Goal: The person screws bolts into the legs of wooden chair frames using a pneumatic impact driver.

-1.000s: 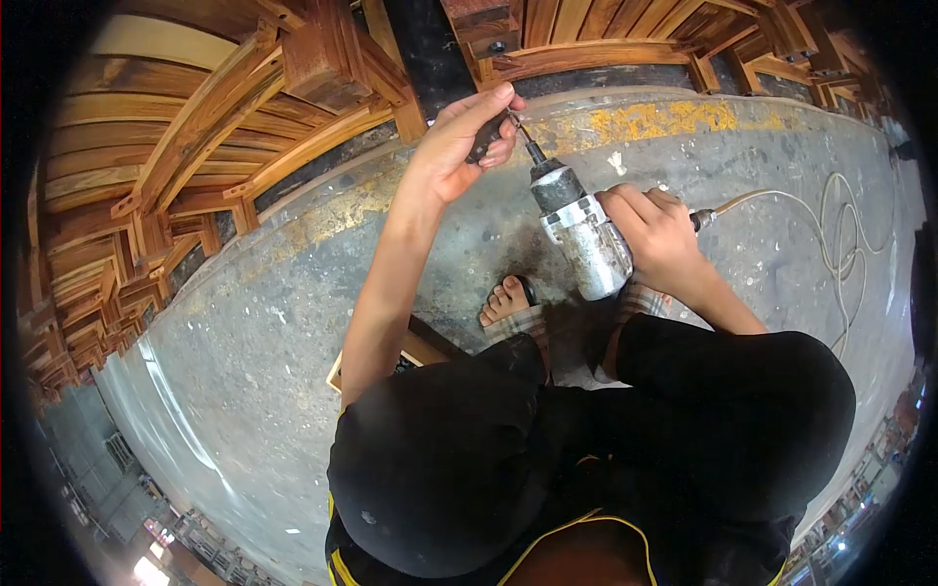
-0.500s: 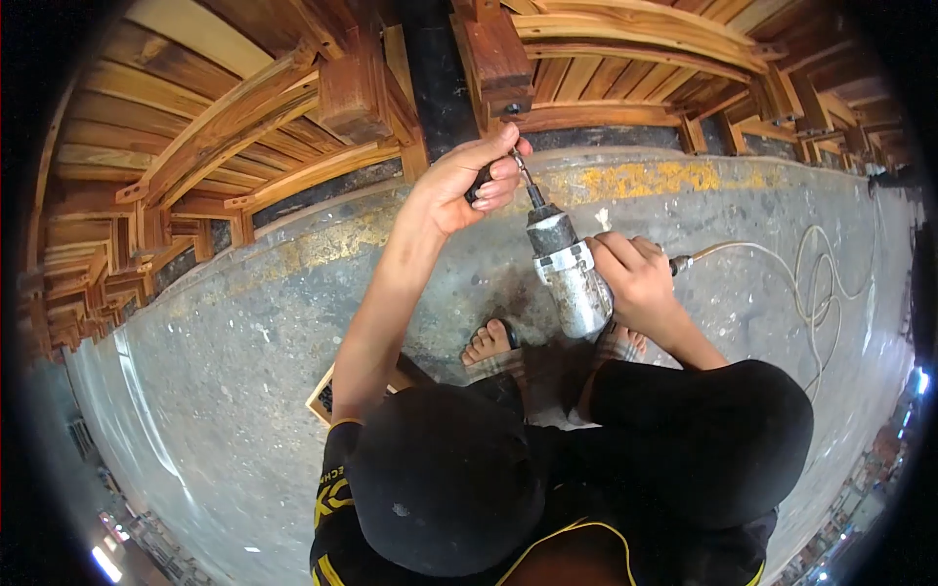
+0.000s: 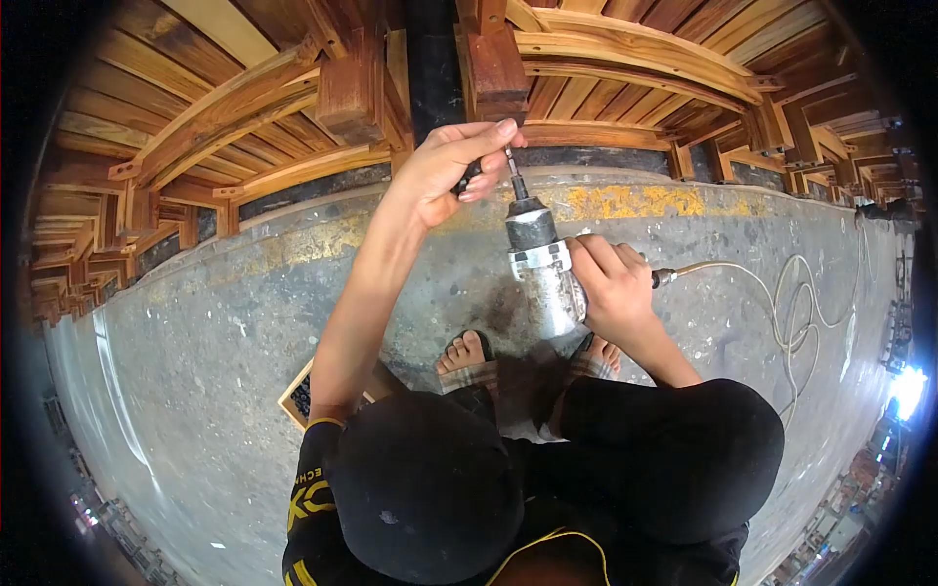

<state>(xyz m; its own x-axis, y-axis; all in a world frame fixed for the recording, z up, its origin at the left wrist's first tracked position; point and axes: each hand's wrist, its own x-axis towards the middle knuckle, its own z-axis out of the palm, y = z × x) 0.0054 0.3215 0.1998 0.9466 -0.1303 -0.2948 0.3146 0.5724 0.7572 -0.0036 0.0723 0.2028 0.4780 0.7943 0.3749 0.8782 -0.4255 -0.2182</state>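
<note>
A worn silver and black power driver (image 3: 543,278) is gripped by my right hand (image 3: 614,290), its bit pointing up toward the furniture. My left hand (image 3: 451,174) is raised near the tip of the bit, thumb and forefinger pinched together there. Dark small pieces show within the curled fingers of that hand; what is pinched at the tip is too small to name. Just above my fingertips is the end of a reddish wooden post (image 3: 496,80). A second wooden block end (image 3: 350,98) is to the left.
Slatted wooden furniture (image 3: 625,44) runs along the far side. A pale hose (image 3: 728,266) leads from the driver and coils on the grey floor (image 3: 234,337) at the right. An open box (image 3: 295,396) of dark small parts lies beside my left forearm. My feet are below the driver.
Both hands and the driver have shifted a little left in the view. The driver stands more upright, and its tip is still by my left fingertips. More of the box shows.
</note>
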